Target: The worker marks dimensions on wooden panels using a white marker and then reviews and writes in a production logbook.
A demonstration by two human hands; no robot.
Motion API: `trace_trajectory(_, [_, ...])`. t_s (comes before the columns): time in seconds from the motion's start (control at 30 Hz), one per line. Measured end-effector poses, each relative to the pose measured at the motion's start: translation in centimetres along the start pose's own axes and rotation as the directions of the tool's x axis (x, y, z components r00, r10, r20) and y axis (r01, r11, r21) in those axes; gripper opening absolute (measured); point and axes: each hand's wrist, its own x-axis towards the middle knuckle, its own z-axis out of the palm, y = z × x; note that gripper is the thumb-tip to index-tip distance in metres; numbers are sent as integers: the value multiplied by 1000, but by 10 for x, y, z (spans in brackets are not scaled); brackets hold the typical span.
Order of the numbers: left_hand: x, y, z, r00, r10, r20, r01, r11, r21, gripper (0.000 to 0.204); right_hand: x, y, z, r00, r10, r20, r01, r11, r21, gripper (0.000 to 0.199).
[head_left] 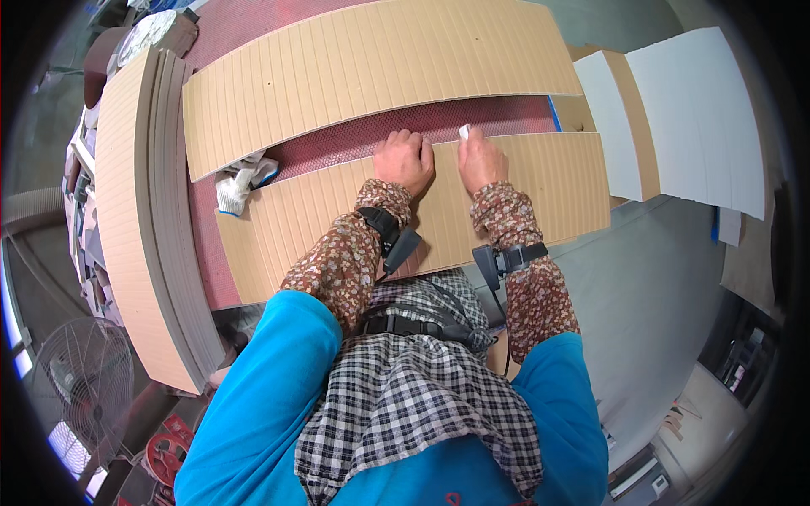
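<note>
A ribbed tan cardboard sheet [321, 211] lies crosswise just in front of me. My left hand [405, 160] is closed at its far edge, with the fingers curled over the rim and their tips hidden. To the right of it, my right hand [484, 162] is also closed, resting at the same edge. Between its thumb and forefinger sticks out a small white piece [464, 131], too small to name. Beyond a narrow gap lies a second ribbed cardboard sheet [380, 55]. In that gap shows the red textured tabletop [337, 145].
A white work glove [239, 185] lies by the sheets' left ends. A thick stack of cardboard sheets [126, 219] stands at the left, and a wire-caged fan [84, 384] is below it. Large white sheets [696, 118] extend at the right, above grey floor [650, 295].
</note>
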Motion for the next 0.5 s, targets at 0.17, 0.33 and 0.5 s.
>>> trace_trajectory(0.17, [-1,-2,5,999,15,-30,-15,1000,1,21,-76,16,-2,997,30,78,-29,1000,-6,21])
trace_trajectory(0.33, [-2,-3,2,999,31,-41,-31,999,-10,21,-187,39,-4,996,-18,90,18,1000,2,17])
trace_trajectory(0.5, [-1,-1,3,1000,24,-8,-24,1000,12,21,-251,52,-1,977,15,213,-13,1000,-11,16])
